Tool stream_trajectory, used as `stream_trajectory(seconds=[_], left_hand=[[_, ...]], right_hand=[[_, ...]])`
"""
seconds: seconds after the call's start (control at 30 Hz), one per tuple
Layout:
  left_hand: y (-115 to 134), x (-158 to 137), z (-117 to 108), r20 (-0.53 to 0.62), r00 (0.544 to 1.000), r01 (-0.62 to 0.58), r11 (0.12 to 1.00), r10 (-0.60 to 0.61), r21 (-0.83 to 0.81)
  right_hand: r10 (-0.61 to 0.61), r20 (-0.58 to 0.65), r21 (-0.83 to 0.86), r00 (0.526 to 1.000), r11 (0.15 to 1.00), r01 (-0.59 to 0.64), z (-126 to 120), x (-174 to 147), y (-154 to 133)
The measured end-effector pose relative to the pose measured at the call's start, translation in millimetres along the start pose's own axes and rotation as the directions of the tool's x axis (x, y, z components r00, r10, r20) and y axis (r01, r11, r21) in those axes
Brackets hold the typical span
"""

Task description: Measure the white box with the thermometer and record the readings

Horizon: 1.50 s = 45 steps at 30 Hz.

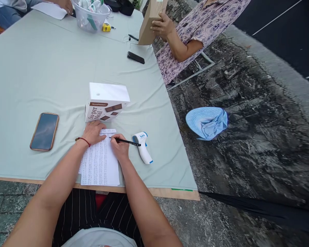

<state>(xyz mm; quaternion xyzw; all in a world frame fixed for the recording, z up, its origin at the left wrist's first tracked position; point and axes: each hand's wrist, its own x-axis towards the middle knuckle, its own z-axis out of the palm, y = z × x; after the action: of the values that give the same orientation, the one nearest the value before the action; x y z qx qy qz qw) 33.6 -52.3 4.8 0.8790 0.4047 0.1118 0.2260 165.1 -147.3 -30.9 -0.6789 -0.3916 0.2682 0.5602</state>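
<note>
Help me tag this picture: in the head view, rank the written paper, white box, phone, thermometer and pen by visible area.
Largest to smallest:
1. Written paper
2. White box
3. Phone
4. Thermometer
5. Pen, long but thin

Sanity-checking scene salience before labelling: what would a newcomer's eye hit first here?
Probably the white NutriMotion box standing on the pale green cloth. Just nearer the wearer, the right hand holds a black pen at a densely marked paper, with the left hand resting near its top. Off the table's right side, a light-blue fabric item, perhaps a hat, stands out against dark ground.
</note>
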Motion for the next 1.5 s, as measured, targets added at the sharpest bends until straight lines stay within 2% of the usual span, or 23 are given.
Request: stream_trajectory(seconds=[0.77,0.97,1.5], left_hand=[[-1.3,1.6,0.8,0.011,1.000,0.006,1.000,-0.006,0.004],[-2.3,1.0,1.5,-0.007,1.000,-0.004,1.000,0.004,-0.006],[-2.8,1.1,3.0,-0.007,1.000,-0.003,1.000,0.003,-0.003]], right_hand=[[-0.024,0.018,-0.016,1.000,1.000,0.025,0.1,0.1,1.0],[0.010,-0.042,0.009,0.999,1.000,-0.010,-0.3,0.3,1.3],[-0.002,-0.028,-0.011,1.000,1.000,0.002,-0.8,0.7,2.4]])
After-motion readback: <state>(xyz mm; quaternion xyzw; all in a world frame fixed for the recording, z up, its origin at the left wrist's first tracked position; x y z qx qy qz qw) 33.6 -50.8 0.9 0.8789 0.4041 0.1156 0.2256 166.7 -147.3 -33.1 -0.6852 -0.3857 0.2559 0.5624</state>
